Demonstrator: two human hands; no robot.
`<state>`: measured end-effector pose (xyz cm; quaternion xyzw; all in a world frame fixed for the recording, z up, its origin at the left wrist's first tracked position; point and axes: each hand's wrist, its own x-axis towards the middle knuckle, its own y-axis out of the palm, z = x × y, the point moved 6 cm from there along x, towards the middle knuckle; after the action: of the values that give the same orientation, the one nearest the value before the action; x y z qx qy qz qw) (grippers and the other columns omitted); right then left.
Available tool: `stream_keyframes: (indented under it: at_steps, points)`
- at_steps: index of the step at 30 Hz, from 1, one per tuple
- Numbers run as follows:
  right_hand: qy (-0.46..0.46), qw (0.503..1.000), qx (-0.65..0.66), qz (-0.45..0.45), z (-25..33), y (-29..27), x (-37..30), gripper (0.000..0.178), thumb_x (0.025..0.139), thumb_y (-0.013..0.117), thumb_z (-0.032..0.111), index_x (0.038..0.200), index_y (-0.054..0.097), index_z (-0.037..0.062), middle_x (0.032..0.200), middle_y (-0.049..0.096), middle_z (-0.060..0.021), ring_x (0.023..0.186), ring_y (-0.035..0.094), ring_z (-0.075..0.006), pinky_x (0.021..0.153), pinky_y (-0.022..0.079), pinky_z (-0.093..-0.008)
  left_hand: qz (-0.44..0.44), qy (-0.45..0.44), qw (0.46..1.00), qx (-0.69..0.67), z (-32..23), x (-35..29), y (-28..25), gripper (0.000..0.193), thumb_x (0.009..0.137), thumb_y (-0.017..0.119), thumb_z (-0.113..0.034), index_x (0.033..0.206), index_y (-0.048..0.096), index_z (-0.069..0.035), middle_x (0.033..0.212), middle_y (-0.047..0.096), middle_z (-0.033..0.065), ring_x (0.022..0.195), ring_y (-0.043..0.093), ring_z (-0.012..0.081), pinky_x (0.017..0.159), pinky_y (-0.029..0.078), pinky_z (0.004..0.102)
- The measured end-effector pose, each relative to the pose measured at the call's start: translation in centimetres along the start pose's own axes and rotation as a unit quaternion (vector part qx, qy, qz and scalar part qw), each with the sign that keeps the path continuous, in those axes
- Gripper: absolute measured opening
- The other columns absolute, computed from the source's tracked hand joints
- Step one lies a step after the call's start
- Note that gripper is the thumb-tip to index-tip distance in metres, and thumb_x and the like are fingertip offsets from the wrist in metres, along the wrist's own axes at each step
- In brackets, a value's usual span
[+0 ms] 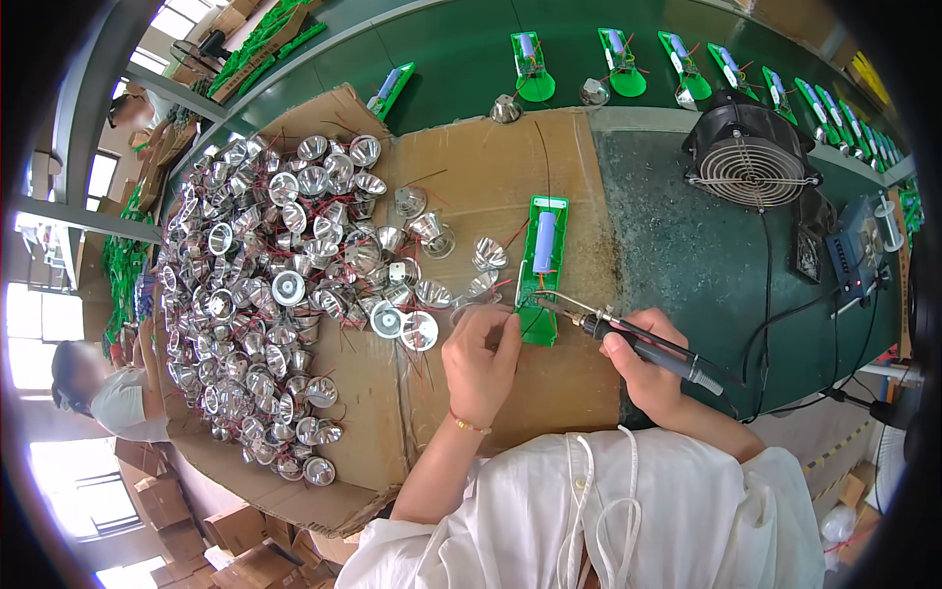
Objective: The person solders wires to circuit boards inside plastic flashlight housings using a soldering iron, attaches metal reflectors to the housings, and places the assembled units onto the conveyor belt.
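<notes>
A green plastic housing (pixel 537 332) lies on the cardboard in front of me, with a blue cylindrical battery (pixel 545 243) and thin wires inside. My right hand (pixel 648 358) grips a black soldering iron (pixel 667 357) with a thin metal tube along it; the tip reaches the wires below the battery. At the housing's lower left edge, my left hand (pixel 481 358) has its fingers closed in a pinch, and what lies between them is too small to make out. Silver reflector cups (pixel 419 331) with red wires lie left of that hand, one partly hidden behind it.
A large heap of reflector cups (pixel 288 288) fills the cardboard box at left. Several green housings with batteries (pixel 531 67) line the far bench. A black fan (pixel 751 157) and a blue soldering station (pixel 859 250) stand at right, with cables. Another person (pixel 108 398) is at far left.
</notes>
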<state>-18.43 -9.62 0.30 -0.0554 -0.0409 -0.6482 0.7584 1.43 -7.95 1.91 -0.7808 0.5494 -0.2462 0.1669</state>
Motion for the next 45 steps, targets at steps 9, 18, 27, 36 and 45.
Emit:
stream_keyframes:
  at_steps: [9,18,27,36,45]
  points:
    - [0.038,0.999,0.010,-0.036,-0.1,-1.3,-0.7,0.013,0.082,0.059,0.005,0.087,0.050,-0.0018,0.075,0.057,-0.0089,0.064,0.057,-0.0113,0.057,0.048,-0.0238,-0.011,0.011,1.000,0.000,0.3,-0.1,0.1,0.005,0.075,0.062,-0.002,0.076,0.058,0.001,0.077,0.062,0.0110,0.064,0.060,0.0220,0.057,0.048,0.0290]
    - [0.027,0.996,0.037,-0.075,-0.3,-2.8,-1.6,0.018,0.082,0.063,0.010,0.087,0.052,-0.0032,0.072,0.062,-0.0093,0.064,0.058,-0.0103,0.058,0.047,-0.0227,-0.018,0.013,1.000,0.001,-0.1,-0.2,0.1,0.005,0.075,0.063,-0.002,0.075,0.059,0.001,0.078,0.063,0.0114,0.064,0.061,0.0209,0.058,0.049,0.0286]
    - [0.033,0.997,0.012,-0.072,-0.7,-4.1,-2.9,0.015,0.081,0.062,0.009,0.087,0.052,-0.0021,0.073,0.060,-0.0083,0.064,0.058,-0.0107,0.058,0.048,-0.0230,-0.034,0.149,0.983,0.099,-2.5,-1.3,-1.2,0.027,0.064,0.070,-0.002,0.087,0.057,-0.004,0.094,0.057,0.0096,0.082,0.056,0.0249,0.070,0.046,0.0329]
    - [0.027,0.998,0.001,-0.054,-0.6,-4.4,-3.1,0.014,0.081,0.060,0.006,0.087,0.051,-0.0015,0.075,0.057,-0.0074,0.063,0.056,-0.0113,0.057,0.047,-0.0237,0.055,0.216,0.929,0.296,-2.2,-3.4,0.6,0.017,0.065,0.072,-0.014,0.078,0.061,-0.011,0.114,0.051,0.0077,0.113,0.042,0.0307,0.091,0.033,0.0435]
    - [-0.025,0.999,-0.042,-0.009,1.1,-2.1,-1.6,0.017,0.080,0.063,0.010,0.085,0.052,-0.0020,0.071,0.061,-0.0089,0.063,0.057,-0.0110,0.058,0.046,-0.0236,0.056,0.023,0.997,0.052,0.5,-0.2,0.0,0.008,0.069,0.069,-0.009,0.072,0.063,-0.004,0.092,0.060,0.0084,0.087,0.052,0.0265,0.076,0.042,0.0349]
